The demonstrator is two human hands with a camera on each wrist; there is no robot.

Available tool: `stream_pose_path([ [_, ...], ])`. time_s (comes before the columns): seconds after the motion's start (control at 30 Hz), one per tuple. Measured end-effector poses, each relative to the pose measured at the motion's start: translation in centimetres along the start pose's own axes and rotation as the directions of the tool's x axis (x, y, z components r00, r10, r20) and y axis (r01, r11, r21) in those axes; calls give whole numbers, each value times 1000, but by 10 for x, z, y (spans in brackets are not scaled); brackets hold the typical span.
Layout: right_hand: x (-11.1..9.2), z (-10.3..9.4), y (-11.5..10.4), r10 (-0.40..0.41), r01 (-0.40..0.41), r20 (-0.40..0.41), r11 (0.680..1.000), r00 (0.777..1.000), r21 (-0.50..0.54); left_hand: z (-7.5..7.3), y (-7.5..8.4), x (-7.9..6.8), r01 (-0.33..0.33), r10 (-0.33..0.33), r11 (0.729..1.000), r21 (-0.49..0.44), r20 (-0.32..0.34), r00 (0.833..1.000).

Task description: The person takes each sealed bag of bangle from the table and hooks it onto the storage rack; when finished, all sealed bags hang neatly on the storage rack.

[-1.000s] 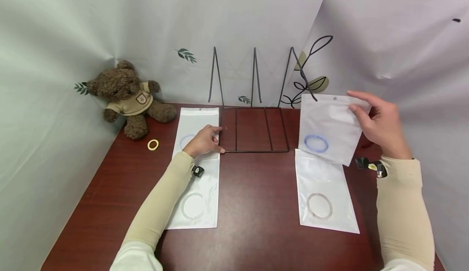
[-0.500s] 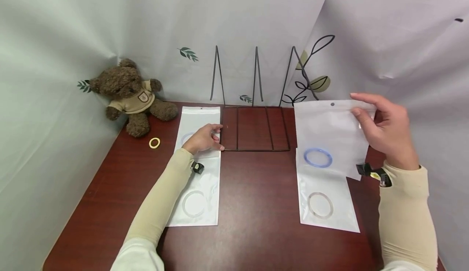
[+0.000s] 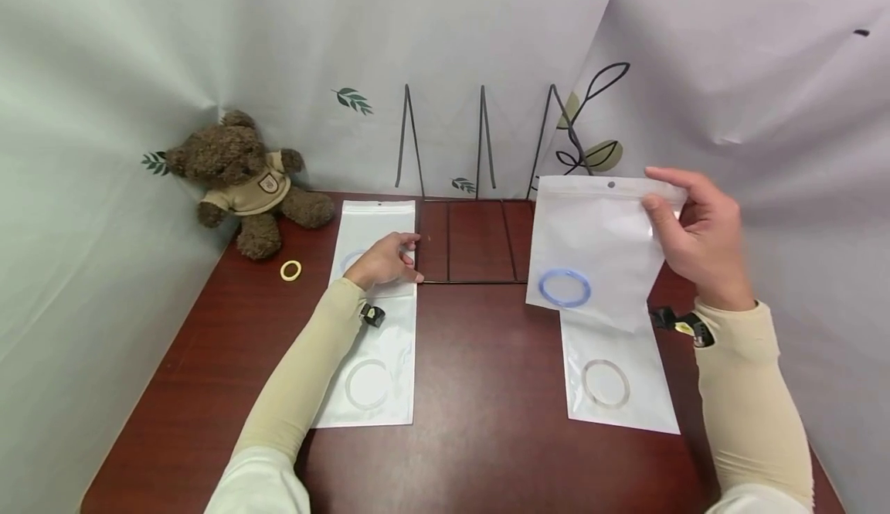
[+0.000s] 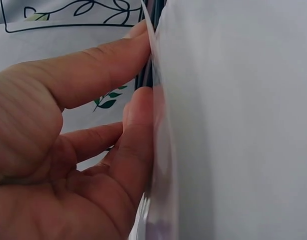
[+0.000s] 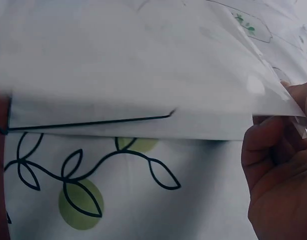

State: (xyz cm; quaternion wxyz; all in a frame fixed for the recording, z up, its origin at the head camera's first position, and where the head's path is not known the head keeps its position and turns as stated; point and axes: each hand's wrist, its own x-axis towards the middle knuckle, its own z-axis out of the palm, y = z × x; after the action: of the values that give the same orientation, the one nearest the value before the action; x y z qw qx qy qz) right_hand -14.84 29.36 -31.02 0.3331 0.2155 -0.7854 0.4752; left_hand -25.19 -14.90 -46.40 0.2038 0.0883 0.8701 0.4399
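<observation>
In the head view, my right hand (image 3: 705, 232) pinches the upper right corner of a white zip bag (image 3: 591, 228), thumb on its front. A blue bangle (image 3: 541, 288) shows low inside it. The bag hangs raised, covering the right end of a black wire rack (image 3: 473, 282) and the top of another white bag (image 3: 643, 394), which bears a pale ring. My left hand (image 3: 382, 263) holds the rack's left side with thumb and fingers. In the left wrist view, the thumb and a fingertip (image 4: 141, 105) meet dark wire beside a bag edge.
Two white bags, the upper bag (image 3: 378, 216) and the lower bag (image 3: 399, 344), lie left of the rack. A teddy bear (image 3: 222, 158) leans at the back left, with a yellow ring (image 3: 283, 272) before it. Upright wire prongs (image 3: 480, 143) rise by the curtain (image 3: 313, 35).
My right hand first lowered the bag with the blue bangle, then brought it left and up a little, in front of the rack's right end. My left hand stays at the rack.
</observation>
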Motion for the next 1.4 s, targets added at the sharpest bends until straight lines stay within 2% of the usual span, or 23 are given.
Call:
stream_pose_path([
  [0.27,3,12,21,30,-31,16,999,999,45,-1,1,1,14,-14,1000,22,3,1000],
  [0.63,13,30,34,25,-26,27,998,999,51,-4,-1,-1,-1,0,999,47,4,1000],
  [0.8,23,43,43,40,-40,-8,997,999,67,-3,-2,-3,-2,1,1000,30,16,1000],
  [1.07,50,57,61,3,-1,-21,998,1000,64,-5,1,-2,-5,5,999,32,17,1000],
  [1.4,77,75,84,179,-174,-39,978,983,112,-3,1,2,-1,0,999,34,33,999],
])
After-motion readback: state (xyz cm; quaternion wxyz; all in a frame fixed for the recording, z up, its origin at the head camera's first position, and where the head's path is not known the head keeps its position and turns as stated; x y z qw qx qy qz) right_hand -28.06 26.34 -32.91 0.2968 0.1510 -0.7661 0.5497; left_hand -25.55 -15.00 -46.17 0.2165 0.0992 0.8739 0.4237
